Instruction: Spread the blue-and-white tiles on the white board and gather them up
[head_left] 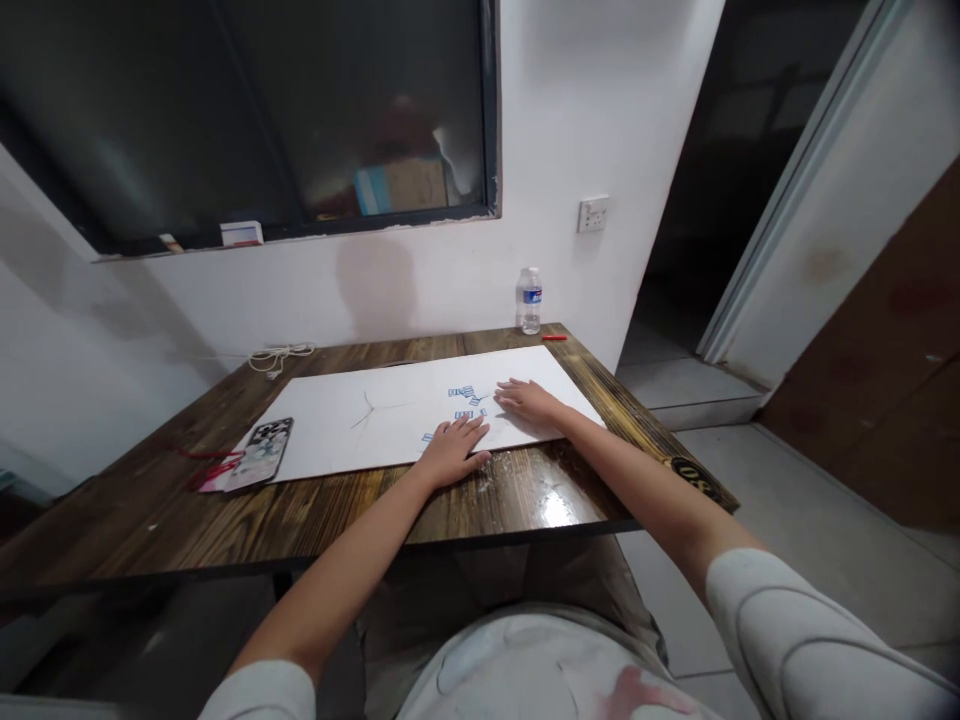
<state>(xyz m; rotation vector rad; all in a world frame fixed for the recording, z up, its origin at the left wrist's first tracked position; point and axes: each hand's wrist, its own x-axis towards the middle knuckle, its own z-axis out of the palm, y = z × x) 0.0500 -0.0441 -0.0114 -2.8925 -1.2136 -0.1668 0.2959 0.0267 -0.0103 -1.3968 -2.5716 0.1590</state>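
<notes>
A long white sheet (pixel 322 425) lies across the wooden table. Both my hands rest on its right half. Palm down, my left hand (pixel 454 450) lies over the sheet's near edge with its fingers spread. Farther right and a little deeper, my right hand (pixel 529 402) is flat on the paper, fingers stretched out. Between and just beyond the hands are several small blue-outlined rectangles (pixel 463 393); whether they are drawn or loose pieces I cannot tell. Some are partly hidden by my left hand. Thin dark branching lines (pixel 367 408) mark the sheet's left half.
A patterned phone (pixel 262 452) with a red strap (pixel 217 470) lies on the sheet's left end. At the back stand a water bottle (pixel 531 303) and a red pen (pixel 555 338) beside it. A white cable (pixel 279 356) is coiled at the back left. The wall rises behind the table.
</notes>
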